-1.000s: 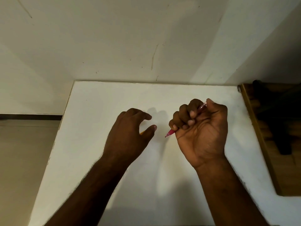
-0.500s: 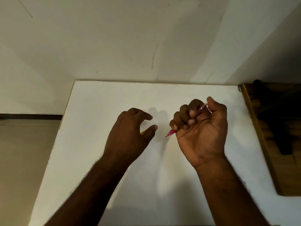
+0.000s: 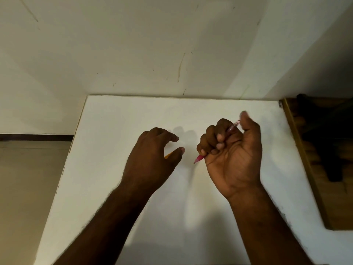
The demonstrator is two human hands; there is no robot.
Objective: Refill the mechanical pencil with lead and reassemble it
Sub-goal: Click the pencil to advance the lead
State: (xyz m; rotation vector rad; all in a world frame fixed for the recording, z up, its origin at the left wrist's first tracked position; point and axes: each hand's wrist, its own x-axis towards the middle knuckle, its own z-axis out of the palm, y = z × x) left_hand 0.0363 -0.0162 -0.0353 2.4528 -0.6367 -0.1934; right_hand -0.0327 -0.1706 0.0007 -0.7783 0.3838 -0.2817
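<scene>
- My right hand (image 3: 232, 155) is curled into a fist around the pink mechanical pencil (image 3: 199, 158), palm turned toward me, fingers (image 3: 219, 138) folded over the barrel.
- The pencil runs on a slant through that fist: its pointed tip pokes out below my little finger, aimed down and toward my left hand, and its clear pink back end sticks out at the top of the fist.
- My right thumb (image 3: 248, 123) is lifted just beside the pencil's back end; it is blurred, so I cannot tell whether it touches the end or hangs a little off it.
- My left hand (image 3: 152, 155) is palm down over the white table (image 3: 114, 131), to the left of the pencil tip and apart from it, with a gap of bare table between the two hands.
- The left fingers are arched with thumb and forefinger spread apart in a loose claw, closed on nothing that I can see.
- Under that palm a small yellow-orange object (image 3: 168, 155) peeks out just beside the thumb; most of it is hidden, so I cannot say what it is or whether my hand presses on it.
- Beyond my right hand, a dark wooden piece (image 3: 305, 169) lies along the table's edge.
</scene>
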